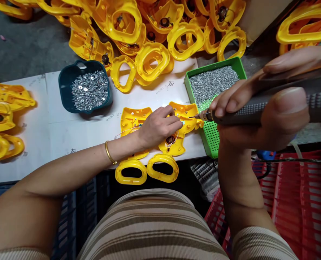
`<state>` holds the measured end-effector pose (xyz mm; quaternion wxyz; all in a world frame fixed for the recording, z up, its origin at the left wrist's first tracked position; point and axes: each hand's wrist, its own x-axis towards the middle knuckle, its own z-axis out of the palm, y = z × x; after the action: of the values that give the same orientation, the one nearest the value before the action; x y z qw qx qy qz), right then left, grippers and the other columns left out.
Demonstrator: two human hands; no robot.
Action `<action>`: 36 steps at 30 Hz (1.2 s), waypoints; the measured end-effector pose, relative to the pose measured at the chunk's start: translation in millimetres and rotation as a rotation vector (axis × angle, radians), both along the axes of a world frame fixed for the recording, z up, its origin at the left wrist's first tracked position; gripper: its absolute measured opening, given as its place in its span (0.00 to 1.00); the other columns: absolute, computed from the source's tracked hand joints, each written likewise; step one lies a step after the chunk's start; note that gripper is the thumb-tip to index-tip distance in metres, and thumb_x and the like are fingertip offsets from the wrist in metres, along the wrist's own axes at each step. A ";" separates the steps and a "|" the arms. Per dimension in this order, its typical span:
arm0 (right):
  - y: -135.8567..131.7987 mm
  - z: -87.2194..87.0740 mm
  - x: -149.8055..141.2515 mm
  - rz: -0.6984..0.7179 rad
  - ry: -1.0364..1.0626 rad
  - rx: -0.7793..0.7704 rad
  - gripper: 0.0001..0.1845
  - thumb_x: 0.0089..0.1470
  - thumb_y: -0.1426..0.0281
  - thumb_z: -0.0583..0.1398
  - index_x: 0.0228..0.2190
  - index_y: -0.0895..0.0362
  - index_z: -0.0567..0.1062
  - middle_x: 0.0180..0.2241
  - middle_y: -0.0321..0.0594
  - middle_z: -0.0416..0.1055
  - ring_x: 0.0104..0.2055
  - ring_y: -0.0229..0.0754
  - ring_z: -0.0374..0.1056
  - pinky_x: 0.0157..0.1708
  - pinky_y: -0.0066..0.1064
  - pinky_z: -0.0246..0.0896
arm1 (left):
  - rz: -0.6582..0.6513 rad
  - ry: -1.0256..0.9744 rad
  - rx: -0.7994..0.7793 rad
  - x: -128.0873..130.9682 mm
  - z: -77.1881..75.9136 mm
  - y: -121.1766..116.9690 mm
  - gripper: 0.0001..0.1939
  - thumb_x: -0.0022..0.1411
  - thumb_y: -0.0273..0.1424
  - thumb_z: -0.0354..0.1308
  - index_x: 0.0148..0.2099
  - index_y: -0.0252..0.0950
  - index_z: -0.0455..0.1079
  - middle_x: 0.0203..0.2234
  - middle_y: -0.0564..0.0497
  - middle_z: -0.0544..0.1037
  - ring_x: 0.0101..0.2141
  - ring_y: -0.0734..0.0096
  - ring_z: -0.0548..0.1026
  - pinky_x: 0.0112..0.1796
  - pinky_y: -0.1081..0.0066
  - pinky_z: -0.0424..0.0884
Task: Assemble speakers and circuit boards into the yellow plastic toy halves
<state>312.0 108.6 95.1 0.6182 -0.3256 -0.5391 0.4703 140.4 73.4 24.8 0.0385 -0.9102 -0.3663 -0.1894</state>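
Note:
Two yellow plastic housing halves lie side by side at the table's front edge, a left housing half point(130, 119) and a right housing half point(186, 108). Each has a looped handle at its lower end; wires and a round dark speaker point(170, 140) show in the right one. My left hand point(160, 126) rests over them with curled, closed fingers at the right half; what they pinch, if anything, is hidden. My right hand point(287, 108) is wrapped around a dark electric screwdriver point(244, 112), held almost level. Its thin bit points left, over the right half's upper part.
A green tray point(211, 139) of small screws stands under the screwdriver. A dark teal bin point(65, 90) of washer-head screws sits left. More yellow housings point(153, 61) are heaped behind, others point(3, 104) lie far left. Red crates point(290, 195) stand below right, with a cable point(306, 159) across.

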 end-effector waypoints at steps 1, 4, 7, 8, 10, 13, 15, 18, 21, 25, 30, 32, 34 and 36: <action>-2.0 0.3 -4.4 -0.054 0.035 0.066 0.21 0.50 0.46 0.63 0.34 0.46 0.66 0.19 0.29 0.57 0.17 0.37 0.57 0.22 0.36 0.66 | -0.014 -0.002 0.007 -0.5 0.3 0.4 0.19 0.73 0.25 0.45 0.31 0.35 0.71 0.28 0.50 0.77 0.33 0.68 0.70 0.32 0.68 0.63; -2.5 -4.5 -13.0 -0.126 0.104 0.184 0.15 0.52 0.51 0.62 0.32 0.46 0.69 0.20 0.30 0.56 0.15 0.36 0.53 0.18 0.34 0.62 | -0.057 0.007 0.013 -1.8 1.2 1.6 0.18 0.73 0.24 0.45 0.32 0.35 0.71 0.28 0.50 0.78 0.31 0.69 0.69 0.31 0.68 0.62; 0.1 -11.2 -14.4 -0.127 0.110 0.174 0.12 0.52 0.53 0.63 0.33 0.45 0.71 0.21 0.30 0.56 0.15 0.36 0.53 0.19 0.34 0.62 | -0.081 0.023 -0.003 -1.8 1.8 2.6 0.19 0.73 0.24 0.44 0.31 0.34 0.71 0.27 0.49 0.77 0.30 0.69 0.68 0.30 0.69 0.61; 0.5 -12.4 -14.0 -0.129 0.101 0.172 0.12 0.52 0.53 0.62 0.34 0.45 0.71 0.21 0.30 0.56 0.15 0.36 0.53 0.18 0.34 0.62 | -0.082 0.024 -0.005 -1.7 1.9 2.7 0.19 0.73 0.23 0.44 0.31 0.34 0.71 0.26 0.49 0.77 0.30 0.69 0.69 0.29 0.69 0.61; 0.6 -13.0 -13.2 -0.126 0.080 0.173 0.12 0.53 0.52 0.62 0.33 0.44 0.71 0.20 0.30 0.56 0.15 0.36 0.52 0.18 0.34 0.62 | -0.081 0.022 0.002 -1.2 2.0 2.8 0.20 0.73 0.23 0.43 0.31 0.35 0.71 0.26 0.50 0.77 0.29 0.69 0.69 0.29 0.68 0.62; 0.2 -12.5 -12.6 -0.095 0.091 0.203 0.10 0.52 0.53 0.62 0.33 0.44 0.72 0.22 0.30 0.59 0.15 0.36 0.52 0.15 0.33 0.58 | -0.091 0.026 0.018 -0.9 2.3 2.5 0.19 0.73 0.23 0.44 0.32 0.35 0.71 0.29 0.50 0.79 0.29 0.70 0.70 0.29 0.68 0.62; 0.2 -13.4 -12.8 -0.069 0.106 0.219 0.09 0.51 0.54 0.63 0.33 0.44 0.74 0.23 0.31 0.60 0.15 0.35 0.52 0.14 0.33 0.55 | -0.093 0.026 0.024 -0.9 2.6 2.4 0.19 0.73 0.24 0.44 0.32 0.35 0.71 0.28 0.50 0.78 0.29 0.70 0.70 0.28 0.69 0.62; -0.2 -15.0 -13.6 -0.055 0.130 0.194 0.11 0.51 0.54 0.64 0.34 0.44 0.74 0.23 0.30 0.61 0.14 0.34 0.50 0.13 0.32 0.54 | -0.080 0.013 0.036 -0.9 3.4 2.2 0.18 0.72 0.23 0.45 0.31 0.35 0.70 0.26 0.51 0.77 0.28 0.70 0.69 0.28 0.69 0.60; -1.7 -12.7 -15.0 -0.071 0.135 0.164 0.10 0.50 0.56 0.65 0.32 0.46 0.73 0.20 0.28 0.59 0.13 0.35 0.51 0.12 0.31 0.51 | -0.068 -0.003 0.053 -0.3 4.0 1.9 0.18 0.72 0.23 0.46 0.30 0.35 0.69 0.25 0.51 0.76 0.27 0.70 0.69 0.28 0.69 0.60; -3.8 -6.5 -16.9 -0.077 0.142 0.159 0.07 0.50 0.59 0.65 0.30 0.47 0.74 0.15 0.28 0.56 0.13 0.37 0.53 0.11 0.33 0.51 | -0.049 0.013 0.031 1.0 5.2 1.5 0.18 0.72 0.22 0.45 0.31 0.35 0.70 0.25 0.50 0.76 0.28 0.69 0.69 0.28 0.69 0.61; -8.9 -3.6 -15.7 -0.012 0.036 0.004 0.16 0.48 0.51 0.66 0.35 0.44 0.71 0.21 0.29 0.64 0.18 0.40 0.64 0.18 0.34 0.63 | -0.035 0.039 0.000 1.4 7.2 1.4 0.18 0.72 0.22 0.44 0.31 0.35 0.70 0.26 0.50 0.76 0.28 0.70 0.69 0.29 0.70 0.62; -14.0 -2.6 -14.2 0.061 -0.036 -0.106 0.21 0.47 0.49 0.66 0.39 0.42 0.69 0.24 0.30 0.68 0.25 0.45 0.71 0.25 0.38 0.70 | -0.037 0.037 -0.007 1.1 7.2 1.6 0.18 0.72 0.22 0.44 0.31 0.34 0.70 0.25 0.50 0.76 0.28 0.70 0.69 0.29 0.70 0.61; -19.4 -1.4 -12.6 0.101 -0.046 -0.148 0.24 0.45 0.49 0.67 0.42 0.42 0.69 0.25 0.31 0.70 0.29 0.47 0.73 0.28 0.40 0.72 | -0.046 0.015 -0.004 0.8 6.5 1.9 0.18 0.72 0.22 0.45 0.31 0.34 0.69 0.25 0.50 0.75 0.28 0.70 0.69 0.29 0.70 0.61; -22.8 -0.5 -11.3 0.119 -0.039 -0.151 0.25 0.45 0.50 0.68 0.42 0.42 0.68 0.25 0.31 0.70 0.30 0.48 0.74 0.29 0.40 0.73 | -0.052 -0.006 0.009 0.5 5.6 2.1 0.17 0.72 0.22 0.45 0.31 0.34 0.69 0.25 0.50 0.75 0.28 0.69 0.69 0.29 0.70 0.61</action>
<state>300.7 85.7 94.6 0.5522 -0.3480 -0.5324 0.5390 140.9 75.5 30.4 0.0366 -0.9187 -0.3416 -0.1946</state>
